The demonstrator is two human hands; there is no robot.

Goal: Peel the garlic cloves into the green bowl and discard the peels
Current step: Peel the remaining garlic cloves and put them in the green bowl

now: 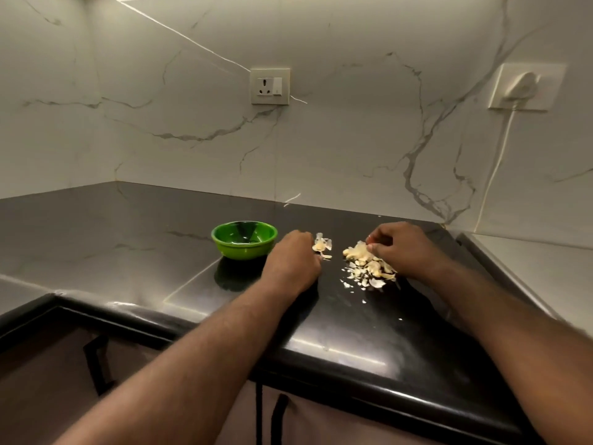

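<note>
- Dark worktop (128, 239) in a marble-walled corner, with a wall socket (270, 86) far behind.
- The green bowl (244, 240) stands just left of the hands, probably kept close for dropping cloves in. Nothing blocks it.
- The right hand (398, 248) has a curled grip pinching a garlic piece (362, 248) atop the larger peel pile (372, 268).
- The left hand (293, 261) is curled beside the small pile (322, 245). I cannot tell whether it holds anything.

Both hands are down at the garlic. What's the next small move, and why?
Probably pinch one clove out of the larger pile with the right hand and bring it to the left hand for peeling. The right hand touches that pile, the left hand rests beside the smaller pile, and the green bowl shows no cloves.
</note>
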